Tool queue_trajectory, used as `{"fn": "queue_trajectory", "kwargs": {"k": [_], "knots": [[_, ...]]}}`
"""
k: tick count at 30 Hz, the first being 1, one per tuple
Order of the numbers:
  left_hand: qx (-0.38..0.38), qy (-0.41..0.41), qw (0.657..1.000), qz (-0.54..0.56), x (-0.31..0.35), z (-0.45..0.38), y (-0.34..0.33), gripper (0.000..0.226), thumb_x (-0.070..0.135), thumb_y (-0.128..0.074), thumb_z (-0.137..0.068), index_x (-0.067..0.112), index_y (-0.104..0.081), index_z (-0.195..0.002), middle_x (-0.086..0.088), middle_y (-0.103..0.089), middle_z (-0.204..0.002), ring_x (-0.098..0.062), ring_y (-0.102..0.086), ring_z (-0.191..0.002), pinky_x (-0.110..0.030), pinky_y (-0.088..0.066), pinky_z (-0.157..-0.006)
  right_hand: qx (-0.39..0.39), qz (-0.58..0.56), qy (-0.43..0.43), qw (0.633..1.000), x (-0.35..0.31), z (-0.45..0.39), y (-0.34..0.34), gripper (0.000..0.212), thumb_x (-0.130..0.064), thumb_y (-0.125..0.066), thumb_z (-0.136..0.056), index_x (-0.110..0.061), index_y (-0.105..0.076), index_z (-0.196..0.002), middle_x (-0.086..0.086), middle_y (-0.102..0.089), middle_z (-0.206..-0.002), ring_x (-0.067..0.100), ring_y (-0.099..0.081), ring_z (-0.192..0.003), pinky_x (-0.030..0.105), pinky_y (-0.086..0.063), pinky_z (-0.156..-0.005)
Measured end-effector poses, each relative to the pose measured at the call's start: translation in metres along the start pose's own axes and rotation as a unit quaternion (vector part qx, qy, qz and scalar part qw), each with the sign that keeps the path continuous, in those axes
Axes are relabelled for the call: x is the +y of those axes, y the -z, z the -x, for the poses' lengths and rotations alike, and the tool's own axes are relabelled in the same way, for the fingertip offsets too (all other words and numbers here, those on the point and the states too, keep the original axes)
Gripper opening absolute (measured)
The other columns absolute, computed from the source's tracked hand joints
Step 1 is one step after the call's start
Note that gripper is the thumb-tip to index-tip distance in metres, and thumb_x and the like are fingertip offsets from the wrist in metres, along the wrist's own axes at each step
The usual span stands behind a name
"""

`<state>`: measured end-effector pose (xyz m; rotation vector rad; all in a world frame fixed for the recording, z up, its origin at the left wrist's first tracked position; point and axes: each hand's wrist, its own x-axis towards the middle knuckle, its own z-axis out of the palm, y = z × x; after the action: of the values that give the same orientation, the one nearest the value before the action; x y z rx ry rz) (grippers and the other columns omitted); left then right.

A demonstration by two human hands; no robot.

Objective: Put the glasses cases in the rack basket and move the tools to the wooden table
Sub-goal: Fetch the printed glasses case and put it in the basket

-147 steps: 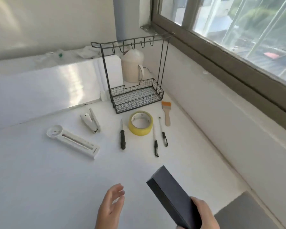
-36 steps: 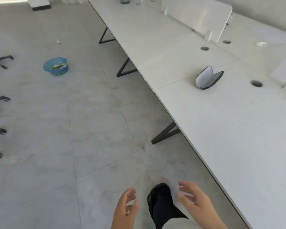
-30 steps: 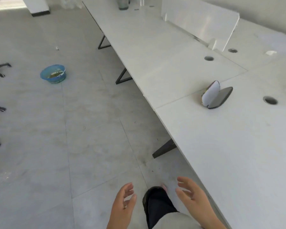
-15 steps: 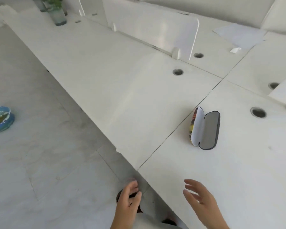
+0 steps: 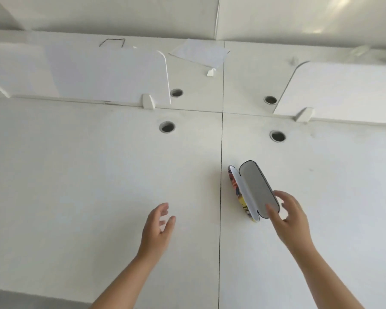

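Note:
An open glasses case (image 5: 253, 190) lies on the white desk (image 5: 98, 186), just right of the seam between two desk panels. Its inside is pale grey and its outer shell has a colourful print. My right hand (image 5: 290, 217) is at the case's near end with fingers spread, its thumb at the lid's edge; it does not grip the case. My left hand (image 5: 157, 228) hovers over the desk to the left of the seam, fingers apart and holding nothing. The rack basket and the tools are out of view.
Several round cable holes (image 5: 167, 127) sit in the desk beyond the case. White divider panels (image 5: 107, 74) stand upright at the back on both sides. A loose sheet of paper (image 5: 198, 53) lies behind them.
The view has swung from the floor and desk edge to face the desk head-on. Both hands have come forward over the desk, and my right hand has reached the open glasses case.

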<state>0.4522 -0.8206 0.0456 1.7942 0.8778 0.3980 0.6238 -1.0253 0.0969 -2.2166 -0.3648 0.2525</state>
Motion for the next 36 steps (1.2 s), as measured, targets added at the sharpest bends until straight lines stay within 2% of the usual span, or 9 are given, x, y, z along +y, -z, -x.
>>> {"fn": "queue_trajectory", "kwargs": {"k": [6,11,15,17,20,23,27,30,36], "knots": [[-0.068,-0.112,0.951,-0.281,-0.046,-0.011,-0.023,0.061,0.06,-0.014,-0.086,0.016,-0.049,-0.109,-0.012,-0.044,-0.13,-0.021,-0.028,-0.129,-0.023,-0.007,-0.113,-0.085,0.15,-0.11,0.979,0.001,-0.021,-0.036,0.107,-0.044,-0.077,-0.059,-0.016,-0.013,-0.14,0.013,-0.015,-0.15,0.032,-0.017,-0.135,0.045,-0.027,-0.11],[-0.114,-0.137,0.925,-0.337,-0.06,-0.015,-0.026,0.057,0.055,-0.007,-0.086,0.021,-0.048,-0.107,0.015,0.014,-0.153,-0.001,0.011,-0.139,-0.022,0.009,-0.114,-0.053,0.203,-0.155,0.965,-0.004,-0.026,-0.052,0.108,-0.043,-0.073,-0.061,-0.019,-0.004,-0.139,0.012,-0.024,-0.142,0.034,-0.027,-0.125,0.044,-0.039,-0.1],[-0.1,-0.161,0.913,-0.361,-0.061,-0.018,-0.027,0.057,0.055,-0.006,-0.085,0.022,-0.048,-0.105,0.016,0.014,-0.153,0.0,0.012,-0.139,-0.021,0.009,-0.113,-0.065,0.213,-0.165,0.961,-0.006,-0.031,-0.049,0.105,-0.036,-0.072,-0.063,-0.016,-0.002,-0.139,0.015,-0.032,-0.132,0.034,-0.034,-0.119,0.04,-0.041,-0.092],[-0.076,-0.163,0.917,-0.357,-0.061,-0.02,-0.029,0.058,0.057,-0.006,-0.084,0.022,-0.048,-0.102,0.009,-0.012,-0.152,0.002,0.011,-0.138,-0.019,0.009,-0.113,-0.085,0.152,-0.19,0.966,-0.003,-0.03,-0.044,0.103,-0.032,-0.073,-0.063,-0.017,-0.005,-0.139,0.015,-0.035,-0.132,0.033,-0.036,-0.118,0.04,-0.043,-0.09],[-0.078,-0.131,0.95,-0.271,-0.046,-0.017,-0.032,0.048,0.061,-0.026,-0.08,0.025,-0.045,-0.107,-0.008,-0.055,-0.117,0.002,-0.02,-0.135,-0.014,-0.015,-0.108,-0.166,-0.074,-0.26,0.949,-0.001,-0.015,-0.031,0.107,-0.027,-0.075,-0.055,-0.016,-0.011,-0.141,0.014,-0.04,-0.135,0.028,-0.045,-0.113,0.039,-0.046,-0.09],[-0.16,-0.059,0.982,-0.083,0.001,-0.019,-0.026,0.084,0.056,-0.064,-0.046,0.03,-0.03,-0.118,-0.012,-0.054,-0.127,-0.017,-0.053,-0.11,-0.02,-0.044,-0.088,-0.27,-0.105,-0.203,0.935,-0.016,0.005,-0.011,0.115,-0.037,-0.066,-0.035,-0.019,-0.02,-0.139,0.002,-0.052,-0.118,0.016,-0.056,-0.101,0.017,-0.046,-0.076],[-0.284,0.097,0.899,0.32,0.068,-0.032,-0.024,0.138,0.041,-0.089,-0.004,0.022,-0.028,-0.127,-0.002,-0.06,-0.096,-0.011,-0.068,-0.078,-0.018,-0.056,-0.057,-0.334,-0.066,-0.034,0.94,-0.049,0.021,0.019,0.094,-0.035,-0.063,-0.049,-0.032,-0.021,-0.133,-0.023,-0.045,-0.116,-0.021,-0.047,-0.098,-0.006,-0.035,-0.074],[-0.325,0.024,0.857,0.399,0.099,-0.029,-0.021,0.1,0.035,-0.093,-0.015,0.005,-0.044,-0.097,0.0,-0.068,-0.066,-0.012,-0.066,-0.061,-0.022,-0.056,-0.057,-0.338,-0.076,0.022,0.938,-0.06,0.023,0.039,0.095,-0.042,-0.067,-0.045,-0.044,-0.019,-0.127,-0.029,-0.041,-0.122,-0.018,-0.042,-0.111,0.006,-0.037,-0.093],[-0.285,0.005,0.875,0.392,0.127,-0.015,-0.02,0.051,0.03,-0.091,-0.02,0.01,-0.07,-0.063,0.002,-0.068,-0.053,-0.012,-0.063,-0.058,-0.016,-0.052,-0.051,-0.334,-0.109,0.056,0.935,-0.051,0.019,0.047,0.091,-0.036,-0.073,-0.041,-0.05,-0.023,-0.116,-0.022,-0.046,-0.122,-0.003,-0.051,-0.109,0.017,-0.045,-0.091]]}}
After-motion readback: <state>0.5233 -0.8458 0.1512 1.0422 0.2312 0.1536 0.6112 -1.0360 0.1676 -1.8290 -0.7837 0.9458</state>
